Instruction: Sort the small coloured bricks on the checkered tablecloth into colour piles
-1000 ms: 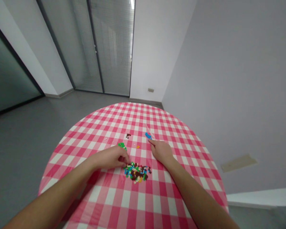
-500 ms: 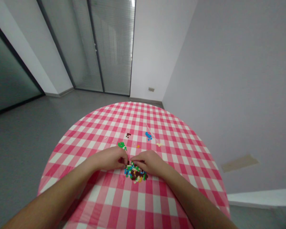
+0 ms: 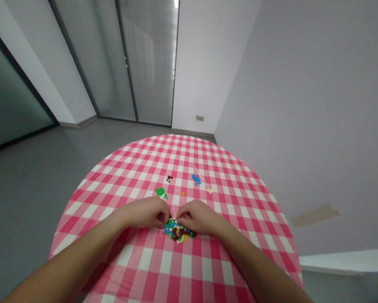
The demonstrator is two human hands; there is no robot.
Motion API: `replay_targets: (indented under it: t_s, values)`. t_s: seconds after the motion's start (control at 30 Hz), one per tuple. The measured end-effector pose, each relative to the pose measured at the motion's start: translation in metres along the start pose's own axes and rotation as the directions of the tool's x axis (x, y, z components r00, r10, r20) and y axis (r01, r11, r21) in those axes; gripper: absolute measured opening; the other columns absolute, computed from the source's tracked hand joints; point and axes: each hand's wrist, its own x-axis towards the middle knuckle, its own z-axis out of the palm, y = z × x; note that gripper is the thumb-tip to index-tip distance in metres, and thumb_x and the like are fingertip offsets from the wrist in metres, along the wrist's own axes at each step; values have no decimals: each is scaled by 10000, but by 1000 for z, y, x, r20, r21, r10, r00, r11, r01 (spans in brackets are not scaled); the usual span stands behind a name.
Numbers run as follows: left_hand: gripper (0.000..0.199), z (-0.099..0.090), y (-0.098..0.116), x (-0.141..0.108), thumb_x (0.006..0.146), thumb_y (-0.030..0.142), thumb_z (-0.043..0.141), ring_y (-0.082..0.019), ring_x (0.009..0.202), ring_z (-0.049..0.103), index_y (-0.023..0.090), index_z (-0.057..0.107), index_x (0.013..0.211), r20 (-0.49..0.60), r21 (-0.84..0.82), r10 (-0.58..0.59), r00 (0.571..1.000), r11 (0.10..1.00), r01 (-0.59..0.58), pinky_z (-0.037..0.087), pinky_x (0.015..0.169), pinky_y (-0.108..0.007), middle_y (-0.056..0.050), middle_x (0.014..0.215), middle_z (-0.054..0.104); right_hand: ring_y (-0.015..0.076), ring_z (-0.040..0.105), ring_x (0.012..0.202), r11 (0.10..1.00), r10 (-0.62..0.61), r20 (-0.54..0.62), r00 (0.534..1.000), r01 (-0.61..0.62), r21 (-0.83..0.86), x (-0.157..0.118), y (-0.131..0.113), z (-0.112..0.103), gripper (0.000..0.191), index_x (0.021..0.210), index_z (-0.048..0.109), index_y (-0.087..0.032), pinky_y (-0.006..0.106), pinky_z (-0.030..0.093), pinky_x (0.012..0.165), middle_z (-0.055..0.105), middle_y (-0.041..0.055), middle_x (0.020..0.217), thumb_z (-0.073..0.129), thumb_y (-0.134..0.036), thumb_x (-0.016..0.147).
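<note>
A mixed pile of small plastic pieces point(image 3: 178, 231) in blue, green, brown, white and yellow lies in front of me. At its upper left edge my left hand point(image 3: 154, 211) is curled, thumb and fingertips closed at the pieces. On the far right side of the pile, my right hand point(image 3: 196, 215) pinches with its thumb and index finger. Whatever either hand holds is too small or hidden to make out. Just beyond the left hand is a small green group of pieces point(image 3: 160, 192).
Farther back on the round table with its red-and-white checked cloth point(image 3: 189, 151) lie blue pieces point(image 3: 196, 179), brown pieces point(image 3: 169, 179), yellow pieces point(image 3: 183, 193) and cream pieces point(image 3: 210, 191). A grey wall stands to the right, glass partitions behind.
Both hands have shifted slightly toward me at the pile. The fingers of my right hand have curled from a flatter reach into a pinch, and the pile's top has been stirred a little.
</note>
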Motion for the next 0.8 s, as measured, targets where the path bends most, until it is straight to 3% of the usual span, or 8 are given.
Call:
replay_targets:
  t_s: [0.13, 0.33, 0.6, 0.7, 0.8]
  values:
    - [207, 2, 7, 1, 665, 36, 566, -135, 552, 537, 198, 695, 669, -15, 17, -4, 1000, 1000, 4, 361, 536, -242, 17, 613, 639, 86, 492, 507, 1000, 18, -15, 1000, -19, -15, 1, 0, 2, 174, 767, 765, -190, 210, 288, 507, 684, -17, 624, 604, -142, 810]
    - [200, 5, 9, 2, 656, 46, 570, -135, 564, 550, 188, 703, 701, -63, 18, 21, 998, 1000, -20, 373, 553, -240, 9, 637, 656, 102, 566, 565, 1000, 31, -23, 999, -31, -1, 1, 2, 3, 172, 815, 780, -206, 212, 307, 526, 723, -6, 682, 612, -174, 837]
    - [168, -11, -13, -2, 672, 98, 514, -123, 591, 549, 160, 670, 670, -125, -71, -85, 988, 995, 77, 380, 569, -228, 16, 633, 633, 112, 606, 622, 999, 39, -4, 999, -39, 5, 2, 6, 6, 181, 849, 783, -204, 216, 319, 560, 754, 13, 757, 605, -223, 873]
    - [154, -18, -27, -5, 707, 153, 519, -128, 595, 546, 155, 668, 670, -224, -108, -168, 960, 983, 147, 374, 568, -236, 8, 639, 640, 104, 574, 607, 999, 16, -11, 1000, -16, -31, 3, 6, 9, 170, 844, 762, -197, 218, 299, 558, 728, 7, 732, 598, -227, 877]
    - [171, -24, -38, -9, 750, 227, 543, -154, 645, 583, 155, 696, 731, -354, -130, -258, 899, 965, 226, 396, 592, -249, -12, 681, 673, 95, 508, 566, 998, -2, -23, 1000, 0, -71, 5, 6, 11, 137, 788, 724, -182, 226, 264, 543, 670, -4, 667, 607, -214, 853]
